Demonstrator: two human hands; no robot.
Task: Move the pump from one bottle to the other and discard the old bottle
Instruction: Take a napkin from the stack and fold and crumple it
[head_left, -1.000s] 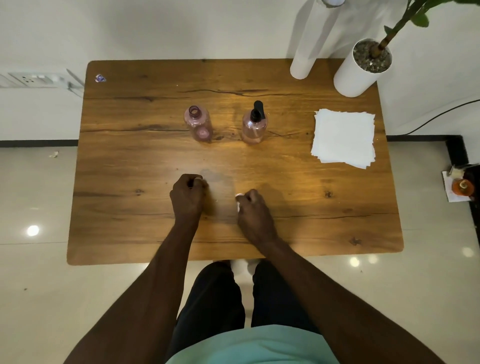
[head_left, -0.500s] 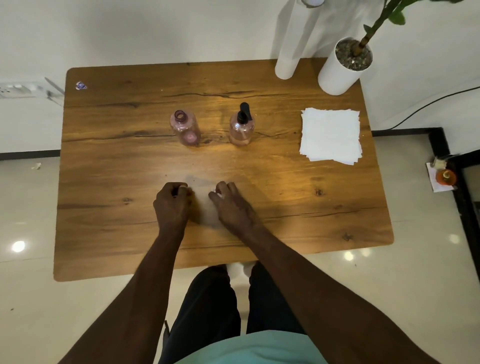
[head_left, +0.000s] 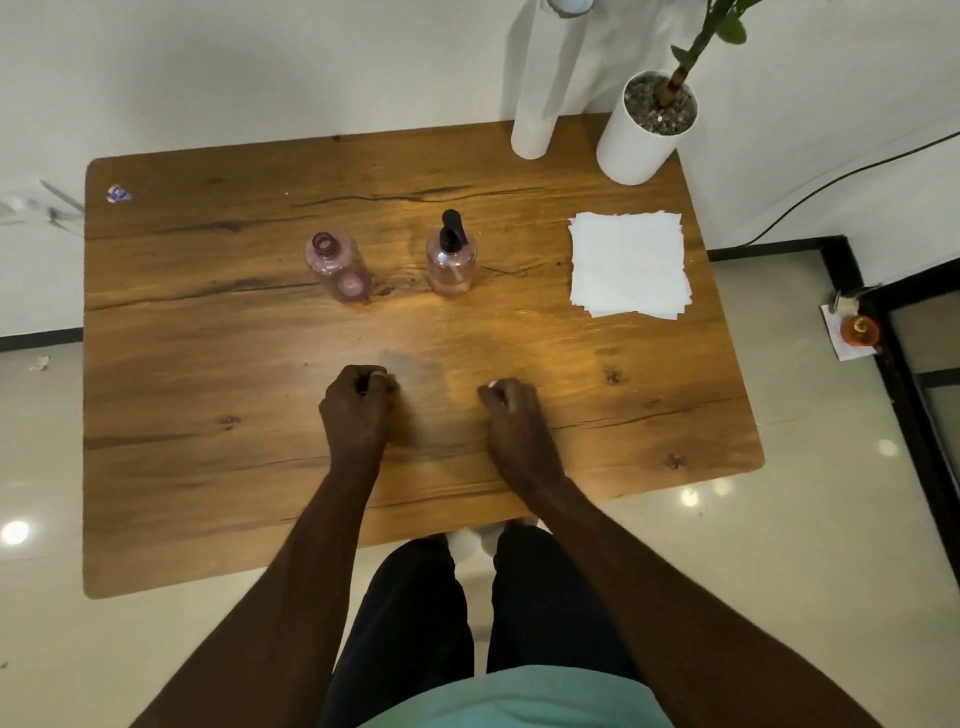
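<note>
While fisted near table edge (head_left: 156, 519), left hand (head_left: 358, 410), right hand (head_left: 514, 421).

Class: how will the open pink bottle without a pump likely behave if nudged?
The open pink bottle looks like thin clear plastic and nearly empty, so probably light. It stands upright on the smooth table, so it may slide or tip, then roll.

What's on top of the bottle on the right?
A black pump sits in the neck of the right bottle. Its tube runs down inside; whether any liquid is inside cannot be told.
</note>
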